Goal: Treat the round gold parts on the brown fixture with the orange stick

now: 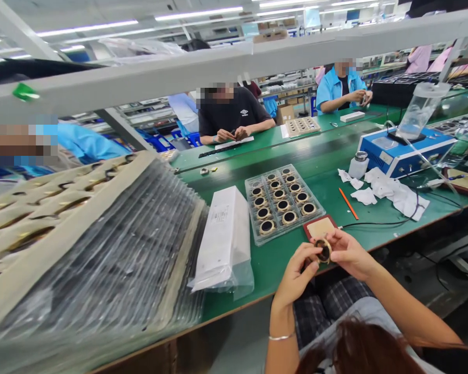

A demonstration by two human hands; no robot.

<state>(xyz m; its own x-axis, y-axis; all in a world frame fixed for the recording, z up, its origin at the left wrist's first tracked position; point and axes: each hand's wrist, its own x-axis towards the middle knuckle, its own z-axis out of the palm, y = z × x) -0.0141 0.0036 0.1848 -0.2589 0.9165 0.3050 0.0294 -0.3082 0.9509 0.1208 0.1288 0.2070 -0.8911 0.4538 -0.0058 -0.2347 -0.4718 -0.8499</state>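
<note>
Head view: round gold-rimmed ring (pixel 323 250) between both hands

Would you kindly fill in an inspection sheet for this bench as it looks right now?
Surface: green bench, long, shared.
Job's things: gold-rimmed ring held by both hands; clear tray of similar rings; small red-edged pad by the hands.
Clutter: white wipes, orange pencil, white bottle, bagged white box, stack of trays.
Grippers: left hand and right hand both pinch the ring.
Cables: black cable across the bench; tube from the blue machine.
Surroundings: other people seated opposite; grey rail overhead.
</note>
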